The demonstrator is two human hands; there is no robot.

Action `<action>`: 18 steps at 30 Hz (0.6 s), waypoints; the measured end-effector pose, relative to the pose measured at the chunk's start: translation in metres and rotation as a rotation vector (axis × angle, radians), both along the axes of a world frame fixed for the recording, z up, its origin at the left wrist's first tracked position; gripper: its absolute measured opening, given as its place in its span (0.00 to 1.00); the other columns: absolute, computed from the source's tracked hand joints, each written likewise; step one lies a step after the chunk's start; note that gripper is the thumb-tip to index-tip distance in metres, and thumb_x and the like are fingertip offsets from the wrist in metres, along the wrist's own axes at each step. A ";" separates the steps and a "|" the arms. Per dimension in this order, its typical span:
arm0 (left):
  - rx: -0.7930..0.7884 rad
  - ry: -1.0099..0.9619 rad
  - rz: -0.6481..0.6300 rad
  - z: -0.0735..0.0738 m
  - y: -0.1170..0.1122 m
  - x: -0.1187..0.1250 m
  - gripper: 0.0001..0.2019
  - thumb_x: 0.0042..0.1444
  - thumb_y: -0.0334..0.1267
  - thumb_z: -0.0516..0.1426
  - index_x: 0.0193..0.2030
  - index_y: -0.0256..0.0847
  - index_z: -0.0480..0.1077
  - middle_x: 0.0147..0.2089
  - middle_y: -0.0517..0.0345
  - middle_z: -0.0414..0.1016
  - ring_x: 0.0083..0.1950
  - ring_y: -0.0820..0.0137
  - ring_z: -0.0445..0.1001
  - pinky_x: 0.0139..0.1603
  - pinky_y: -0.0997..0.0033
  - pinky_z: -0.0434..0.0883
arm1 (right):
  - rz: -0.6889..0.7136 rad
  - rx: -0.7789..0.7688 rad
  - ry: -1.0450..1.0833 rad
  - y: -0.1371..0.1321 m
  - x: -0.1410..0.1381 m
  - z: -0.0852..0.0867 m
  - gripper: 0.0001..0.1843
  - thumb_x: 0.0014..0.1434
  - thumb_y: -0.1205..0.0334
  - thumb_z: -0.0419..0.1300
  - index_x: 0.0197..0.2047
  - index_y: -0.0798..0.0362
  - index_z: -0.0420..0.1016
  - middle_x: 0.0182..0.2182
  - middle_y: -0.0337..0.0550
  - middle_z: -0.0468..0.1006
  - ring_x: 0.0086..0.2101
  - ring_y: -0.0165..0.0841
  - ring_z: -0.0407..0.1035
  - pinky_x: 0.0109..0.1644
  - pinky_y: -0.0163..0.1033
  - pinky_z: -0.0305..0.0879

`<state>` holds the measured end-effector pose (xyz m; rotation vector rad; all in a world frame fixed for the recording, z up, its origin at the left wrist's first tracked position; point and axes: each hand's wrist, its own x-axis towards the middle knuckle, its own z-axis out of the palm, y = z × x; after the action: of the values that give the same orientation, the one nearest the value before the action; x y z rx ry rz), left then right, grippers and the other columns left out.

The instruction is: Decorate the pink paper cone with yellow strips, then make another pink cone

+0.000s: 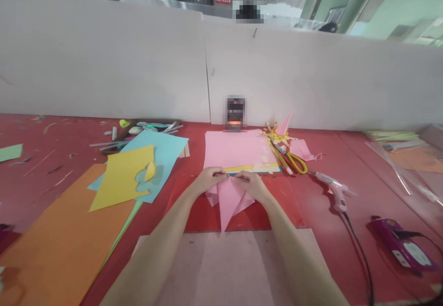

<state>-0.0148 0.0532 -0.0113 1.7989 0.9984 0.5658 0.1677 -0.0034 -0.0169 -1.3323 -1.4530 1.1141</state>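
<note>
A folded piece of pink paper (229, 198) with pointed flaps lies over a red mat (200, 218), one tip toward me. My left hand (210, 180) pinches its top left part, and my right hand (254, 184) pinches the top right, the fingertips of both almost meeting. Just beyond my fingers is a stack of pink sheets (231, 147), with yellow strips (240, 169) along its near edge. Yellow-handled scissors (296, 162) rest at the stack's right side.
At right lie a glue gun (334, 188) with a black cord and a purple power box (403, 246). Yellow (121, 181), blue (166, 147) and orange sheets (65, 227) overlap at left, before a tray of tools (152, 128). A white partition (138, 66) closes off the back.
</note>
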 end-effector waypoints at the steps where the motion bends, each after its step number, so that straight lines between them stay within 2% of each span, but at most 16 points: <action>1: -0.004 0.001 0.000 0.000 0.000 0.000 0.16 0.47 0.48 0.53 0.32 0.36 0.71 0.33 0.57 0.72 0.37 0.67 0.69 0.37 0.73 0.64 | -0.003 -0.002 0.001 0.000 0.000 0.000 0.13 0.47 0.52 0.58 0.28 0.54 0.73 0.27 0.39 0.75 0.32 0.31 0.68 0.41 0.36 0.62; 18: 0.000 -0.028 -0.032 0.003 -0.001 -0.001 0.11 0.49 0.43 0.54 0.30 0.36 0.70 0.31 0.59 0.71 0.35 0.71 0.68 0.36 0.75 0.63 | 0.028 0.008 0.021 0.001 0.001 -0.006 0.11 0.49 0.55 0.58 0.29 0.54 0.73 0.28 0.39 0.75 0.32 0.31 0.68 0.41 0.36 0.62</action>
<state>-0.0158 0.0521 -0.0081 1.7993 0.9488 0.5700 0.1692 -0.0026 -0.0229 -1.2945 -1.4634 1.1365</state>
